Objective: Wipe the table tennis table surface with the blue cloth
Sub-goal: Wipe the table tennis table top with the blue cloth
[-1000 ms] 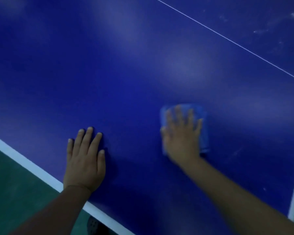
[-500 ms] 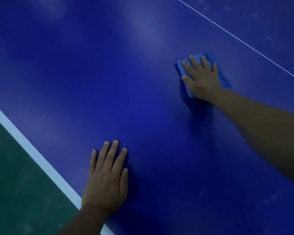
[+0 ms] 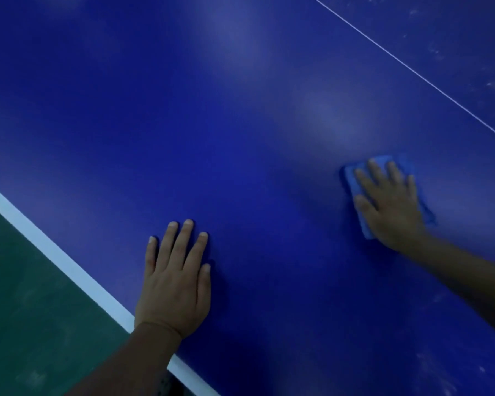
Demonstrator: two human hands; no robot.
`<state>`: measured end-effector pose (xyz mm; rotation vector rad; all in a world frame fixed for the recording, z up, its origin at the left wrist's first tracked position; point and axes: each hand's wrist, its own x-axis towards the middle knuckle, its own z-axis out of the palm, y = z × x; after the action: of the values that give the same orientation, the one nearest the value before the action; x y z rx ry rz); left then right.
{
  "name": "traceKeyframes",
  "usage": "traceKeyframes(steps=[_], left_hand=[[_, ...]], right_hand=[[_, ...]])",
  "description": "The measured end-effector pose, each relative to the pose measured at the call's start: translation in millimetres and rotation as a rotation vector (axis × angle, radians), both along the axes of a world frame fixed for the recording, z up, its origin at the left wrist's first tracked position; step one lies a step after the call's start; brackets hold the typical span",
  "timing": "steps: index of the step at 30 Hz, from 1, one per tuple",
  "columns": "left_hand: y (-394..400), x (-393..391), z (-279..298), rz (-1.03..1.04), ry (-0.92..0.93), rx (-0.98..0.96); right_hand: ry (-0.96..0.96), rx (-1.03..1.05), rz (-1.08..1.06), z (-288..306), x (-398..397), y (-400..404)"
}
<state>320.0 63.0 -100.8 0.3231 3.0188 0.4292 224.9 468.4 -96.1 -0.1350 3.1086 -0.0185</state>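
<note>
The dark blue table tennis table (image 3: 240,124) fills most of the view. A folded blue cloth (image 3: 355,184) lies flat on it at the right. My right hand (image 3: 389,204) presses down on the cloth with straight, spread fingers and covers most of it. My left hand (image 3: 175,278) rests flat on the bare table near its white edge stripe, fingers straight, holding nothing.
A white edge stripe (image 3: 55,252) runs diagonally at the lower left, with green floor (image 3: 26,310) beyond it. A thin white centre line (image 3: 412,70) crosses the upper right. Pale dusty marks (image 3: 435,367) show at the lower right and beyond the centre line.
My right hand has slid the cloth back toward me and a little to the right, after pushing it far out half a second ago. My left hand stays planted flat.
</note>
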Motion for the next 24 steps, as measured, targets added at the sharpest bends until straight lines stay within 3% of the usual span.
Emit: traceKeyframes(steps=[2,3,4,7,9,10,11,14,16,18,21,24], left_hand=[[-0.6,0.2,0.1,-0.001,0.006,0.000],[-0.8,-0.2,0.0,-0.001,0.007,0.002],[-0.7,-0.4,-0.2,-0.002,0.007,0.004],[-0.8,0.2,-0.4,0.000,0.012,0.007],[-0.4,0.9,-0.4,-0.001,0.007,0.016],[-0.3,1.1,-0.2,0.001,0.005,0.021],[-0.2,1.0,0.1,0.003,0.005,0.026],[0.3,0.9,0.9,0.012,-0.005,0.062],[-0.6,2.6,1.4,0.008,-0.015,0.081],[-0.2,2.4,2.4,0.001,-0.028,0.103],[-3.1,3.0,9.2,0.002,-0.039,0.198],[-20.6,24.5,12.1,-0.240,0.006,0.263]], right_hand=[[0.022,-0.035,-0.247,-3.1,25.5,-16.7],[0.045,-0.015,-0.224,-6.0,50.3,-33.5],[0.037,0.003,-0.113,-6.5,81.6,-52.6],[-0.115,-0.080,0.477,0.0,179.3,-86.7],[-0.167,-0.071,0.673,5.1,181.8,-61.4],[-0.135,-0.024,0.613,0.0,169.3,-41.9],[-0.087,-0.010,0.405,-4.8,154.2,-23.2],[-0.018,-0.047,-0.456,2.0,115.6,24.5],[-0.039,-0.101,-0.668,7.5,114.6,10.8],[0.006,-0.042,-0.555,2.2,137.4,-36.2],[0.006,-0.024,-0.118,-8.4,222.7,-129.1],[-0.080,-0.110,0.069,-4.8,291.3,-161.6]])
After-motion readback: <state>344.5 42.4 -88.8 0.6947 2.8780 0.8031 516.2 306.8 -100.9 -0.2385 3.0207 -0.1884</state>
